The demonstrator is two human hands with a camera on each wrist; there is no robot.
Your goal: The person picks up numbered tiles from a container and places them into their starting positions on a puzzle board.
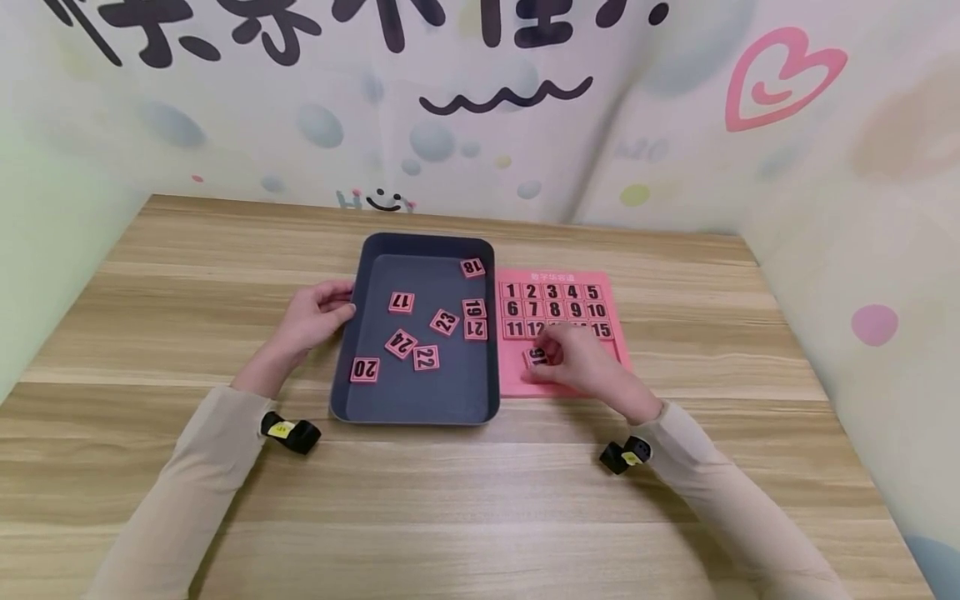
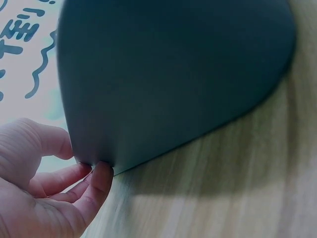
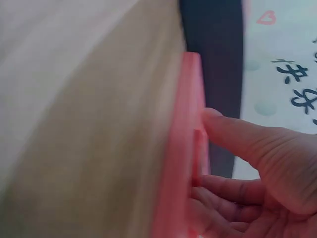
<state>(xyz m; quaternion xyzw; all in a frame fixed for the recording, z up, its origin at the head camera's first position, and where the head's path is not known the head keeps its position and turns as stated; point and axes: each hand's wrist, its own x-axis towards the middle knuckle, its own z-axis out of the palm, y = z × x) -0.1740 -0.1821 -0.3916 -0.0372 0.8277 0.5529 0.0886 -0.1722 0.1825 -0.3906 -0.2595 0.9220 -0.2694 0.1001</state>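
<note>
Fifteen seated tiles look done on your pink board, your right hand pinches tile 16 below them, your relaxed left hand touches the tray, and eight loose tiles are left inside.

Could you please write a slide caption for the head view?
Left hand touching the dark tray of loose number tiles, right hand holding a tile at the pink board.

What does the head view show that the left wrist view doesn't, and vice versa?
Only the head view shows the pink board, number tiles and right hand. Only the left wrist view shows the outer side of the dark tray close up. Both share the tray, the left hand, the wooden table and the patterned wall.
</note>
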